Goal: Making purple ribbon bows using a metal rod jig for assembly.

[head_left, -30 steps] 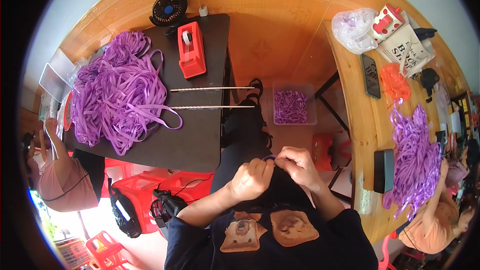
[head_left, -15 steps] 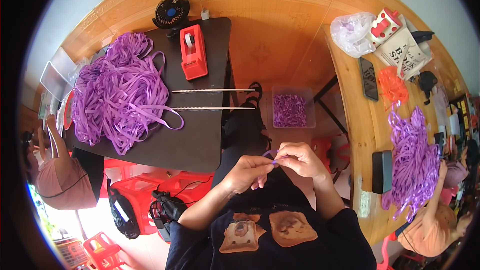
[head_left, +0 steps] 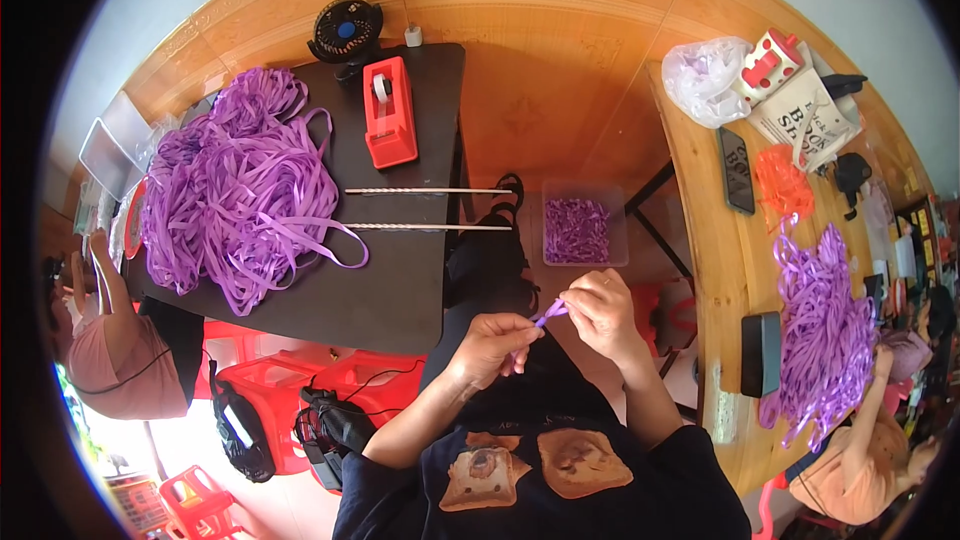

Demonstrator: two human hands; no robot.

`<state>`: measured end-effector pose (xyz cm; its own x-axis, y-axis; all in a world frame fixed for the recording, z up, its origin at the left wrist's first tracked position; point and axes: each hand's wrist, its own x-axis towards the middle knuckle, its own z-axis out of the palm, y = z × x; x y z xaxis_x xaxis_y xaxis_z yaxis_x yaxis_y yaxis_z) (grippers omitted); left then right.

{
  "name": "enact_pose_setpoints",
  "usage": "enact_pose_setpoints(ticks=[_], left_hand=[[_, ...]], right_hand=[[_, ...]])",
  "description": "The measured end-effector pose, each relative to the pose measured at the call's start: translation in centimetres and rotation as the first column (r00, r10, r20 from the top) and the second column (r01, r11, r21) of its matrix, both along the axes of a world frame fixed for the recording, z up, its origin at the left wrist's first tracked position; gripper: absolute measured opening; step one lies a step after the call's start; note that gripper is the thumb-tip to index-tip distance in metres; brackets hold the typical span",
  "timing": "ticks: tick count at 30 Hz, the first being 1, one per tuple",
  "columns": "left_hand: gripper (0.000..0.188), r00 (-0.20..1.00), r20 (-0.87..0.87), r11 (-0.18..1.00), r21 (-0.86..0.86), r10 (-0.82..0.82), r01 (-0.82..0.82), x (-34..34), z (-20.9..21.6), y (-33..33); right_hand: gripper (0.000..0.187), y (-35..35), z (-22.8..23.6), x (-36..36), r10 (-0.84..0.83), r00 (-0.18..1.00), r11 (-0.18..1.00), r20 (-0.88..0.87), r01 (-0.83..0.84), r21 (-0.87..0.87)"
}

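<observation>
Between my two hands, above my lap, a short piece of purple ribbon (head_left: 551,312) is stretched and looks twisted or knotted. My left hand (head_left: 494,348) pinches its lower left end between thumb and fingertips. The upper right end is pinched by my right hand (head_left: 600,308). Beyond my hands, a clear plastic box (head_left: 622,240) on the floor holds many small purple ribbon pieces (head_left: 577,230). A large heap of purple ribbon (head_left: 240,185) covers much of the dark table on the left. Two thin sticks, one nearer stick (head_left: 430,227) and one farther stick (head_left: 430,190), jut past that table's right edge.
On the dark table (head_left: 390,290) stand a red tape dispenser (head_left: 390,112) and a black fan (head_left: 346,32). The wooden table (head_left: 725,270) at right carries a phone (head_left: 736,172), a dark box (head_left: 760,354) and more purple ribbon (head_left: 825,330). Red stools (head_left: 270,390) and co-workers flank me.
My hands have drawn slightly apart, the right one up and to the right. More of the purple ribbon now shows between my fingertips. The view has shifted slightly.
</observation>
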<state>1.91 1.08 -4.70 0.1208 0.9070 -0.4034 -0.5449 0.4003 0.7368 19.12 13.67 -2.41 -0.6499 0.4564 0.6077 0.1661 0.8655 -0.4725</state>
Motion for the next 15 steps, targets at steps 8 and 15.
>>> enact_pose_setpoints(ticks=[8,15], left_hand=[[0.01,0.93,-0.168,0.934,0.208,0.326,-0.29,-0.1,-3.2,5.5],[0.006,0.748,-0.053,0.667,0.497,0.662,-0.555,-1.8,-3.0,9.2]], right_hand=[[0.022,5.1,-0.7,-5.4,-0.121,0.975,0.936,-0.185,0.174,0.307],[0.022,10.9,0.7,-11.2,0.035,0.955,0.98,-0.296,0.026,0.197]])
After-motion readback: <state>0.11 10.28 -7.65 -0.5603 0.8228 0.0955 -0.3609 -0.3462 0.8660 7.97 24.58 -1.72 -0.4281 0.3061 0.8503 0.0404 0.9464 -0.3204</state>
